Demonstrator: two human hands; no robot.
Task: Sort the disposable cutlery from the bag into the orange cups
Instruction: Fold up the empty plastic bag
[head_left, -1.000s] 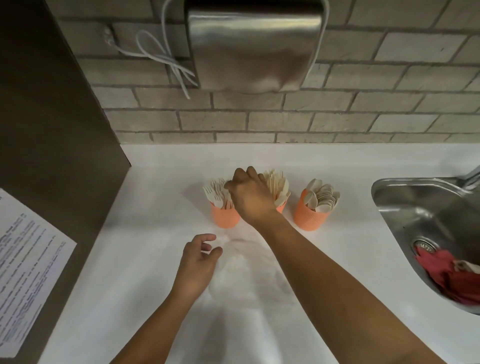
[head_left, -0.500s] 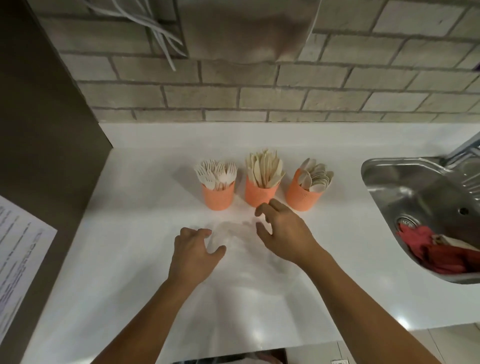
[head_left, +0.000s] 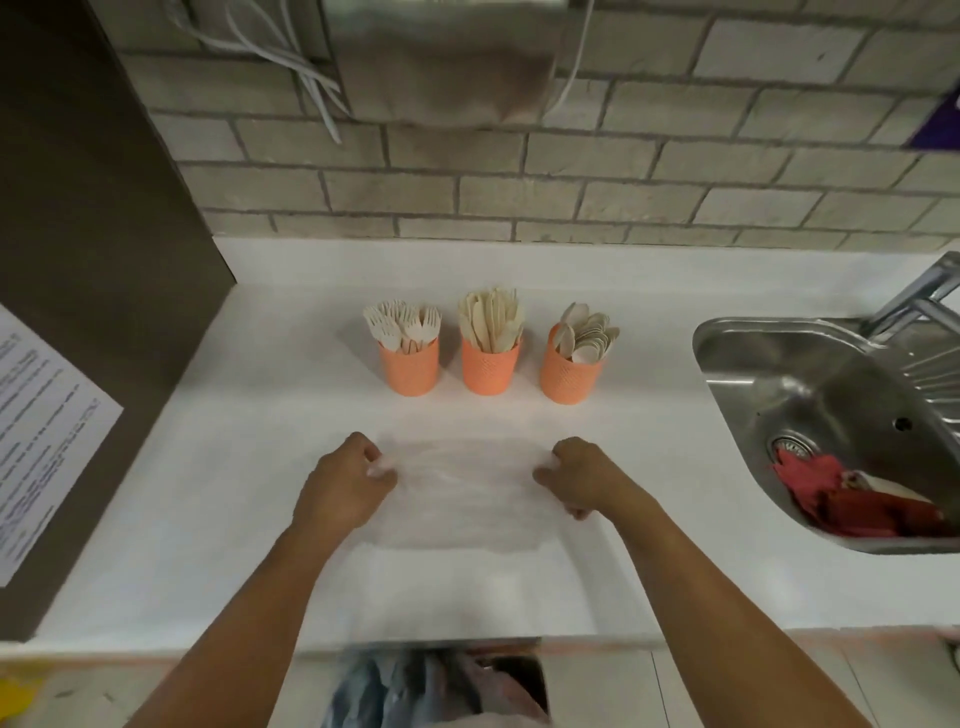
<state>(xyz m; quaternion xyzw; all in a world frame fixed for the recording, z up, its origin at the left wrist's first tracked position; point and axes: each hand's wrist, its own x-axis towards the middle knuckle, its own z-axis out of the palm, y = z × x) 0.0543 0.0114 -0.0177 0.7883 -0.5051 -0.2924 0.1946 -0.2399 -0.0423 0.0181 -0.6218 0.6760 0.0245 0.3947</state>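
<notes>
Between your fingers lies the bag (head_left: 467, 493), a clear, thin film spread flat on the counter (head_left: 208, 493); as far as I can see through it, no cutlery is left inside. Your left hand (head_left: 345, 488) has its fingers curled onto the bag's left edge, thumb and fingertips pinching the film. Your right hand (head_left: 587, 480) grips the right edge, fingers bent and closed on the plastic. Expect the bag to be nearly weightless, limp and slick. It will likely crumple, cling to skin and slide on the smooth counter rather than hold a shape, so take it at the edges or corners and gather it rather than lift from the middle. Beyond your fingertips, well apart from them, three cups stand in a row. The fork cup (head_left: 409, 371) is ahead of your left fingers, the knife cup (head_left: 491, 371) ahead of the gap between your hands, and the spoon cup (head_left: 570, 379) ahead of your right fingers. Each looks full, its pieces upright, light and stiff. A cup could tip if the bag brushes it. I judge the sorting done.
</notes>
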